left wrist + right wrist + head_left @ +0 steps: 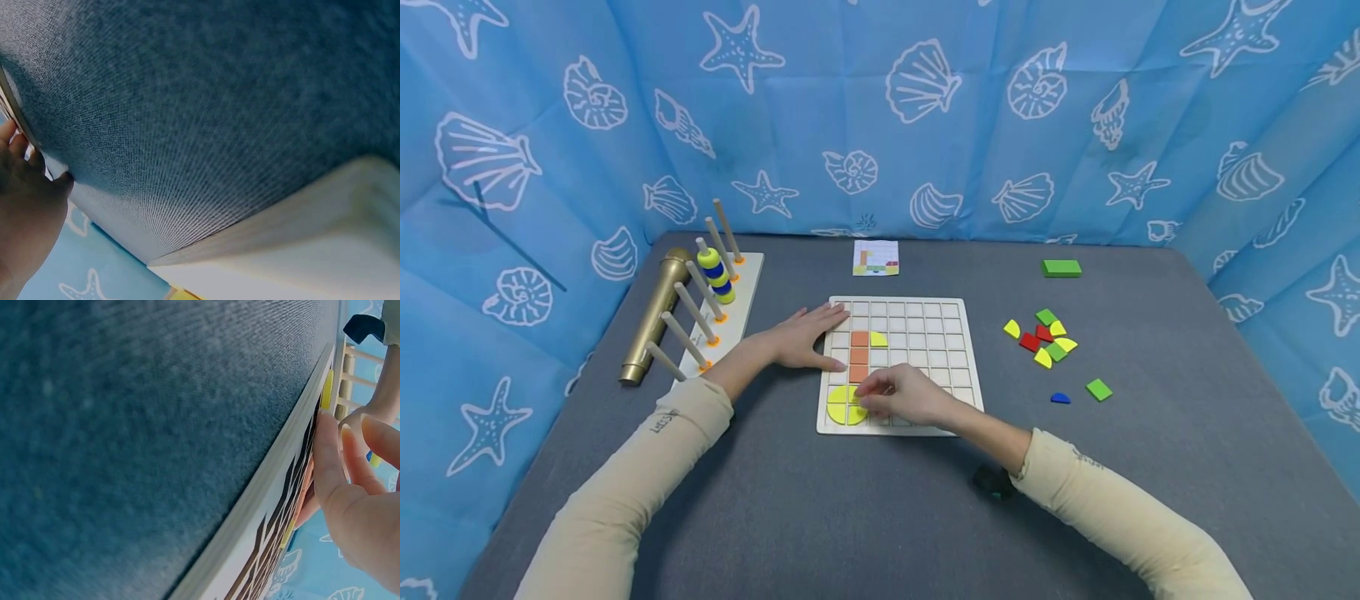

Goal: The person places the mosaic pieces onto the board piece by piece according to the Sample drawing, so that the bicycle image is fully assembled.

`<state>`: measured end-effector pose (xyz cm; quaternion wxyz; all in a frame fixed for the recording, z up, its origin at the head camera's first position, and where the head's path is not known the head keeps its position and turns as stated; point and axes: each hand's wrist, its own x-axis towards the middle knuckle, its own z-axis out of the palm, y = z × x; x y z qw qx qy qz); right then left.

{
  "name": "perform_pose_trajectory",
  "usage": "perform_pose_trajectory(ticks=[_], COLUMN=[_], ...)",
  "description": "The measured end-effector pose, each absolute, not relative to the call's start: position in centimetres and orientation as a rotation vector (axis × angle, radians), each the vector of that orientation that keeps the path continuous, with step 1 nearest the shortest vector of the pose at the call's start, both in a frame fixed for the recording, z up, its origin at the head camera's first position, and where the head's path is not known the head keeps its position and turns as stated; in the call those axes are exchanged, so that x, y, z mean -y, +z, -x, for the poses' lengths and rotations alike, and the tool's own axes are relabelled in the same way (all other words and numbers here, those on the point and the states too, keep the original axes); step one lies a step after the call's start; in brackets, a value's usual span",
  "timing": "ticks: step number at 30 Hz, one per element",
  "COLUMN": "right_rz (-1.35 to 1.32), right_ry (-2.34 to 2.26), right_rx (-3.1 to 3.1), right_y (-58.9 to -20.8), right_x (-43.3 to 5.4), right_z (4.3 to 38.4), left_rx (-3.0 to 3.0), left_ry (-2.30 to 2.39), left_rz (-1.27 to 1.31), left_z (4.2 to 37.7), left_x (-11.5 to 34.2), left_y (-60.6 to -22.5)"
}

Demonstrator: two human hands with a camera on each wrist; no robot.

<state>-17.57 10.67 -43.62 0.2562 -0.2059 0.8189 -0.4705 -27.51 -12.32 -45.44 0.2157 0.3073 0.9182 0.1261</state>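
Observation:
A white grid board (917, 342) lies on the table with a column of orange squares (859, 357) in its cells. Beside the top square sits a yellow quarter-circle piece (878, 339). Yellow quarter-circle pieces (838, 410) form a round shape at the board's lower left. My right hand (913, 396) is over that shape, its fingertips touching its right side; in the right wrist view a fingertip (324, 419) meets a yellow piece (327, 390). With fingers spread, my left hand (801, 337) rests along the board's left edge.
To the right lie loose yellow, red and green pieces (1047, 337), a blue half-circle (1060, 398) and a green square (1099, 389). A green block (1062, 268) is farther back. A pattern card (876, 258) lies behind the board. At left are a peg stand (748, 275) and a gold microphone (655, 317).

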Motion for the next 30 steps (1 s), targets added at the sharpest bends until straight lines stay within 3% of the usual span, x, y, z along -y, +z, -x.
perform_pose_trajectory(ticks=[18, 30], right_rz=[0.458, 0.249], right_ry=[-1.409, -1.606], right_rx=[-2.059, -1.817], right_y=[-43.4, -43.7], right_x=[-11.4, -17.3], right_z=[17.6, 19.0], left_rx=[-2.547, -2.536], left_ry=[0.354, 0.376], left_rz=[-0.865, -0.891], left_z=[27.5, 27.2], left_x=[12.2, 12.3], left_y=[-45.4, -44.9])
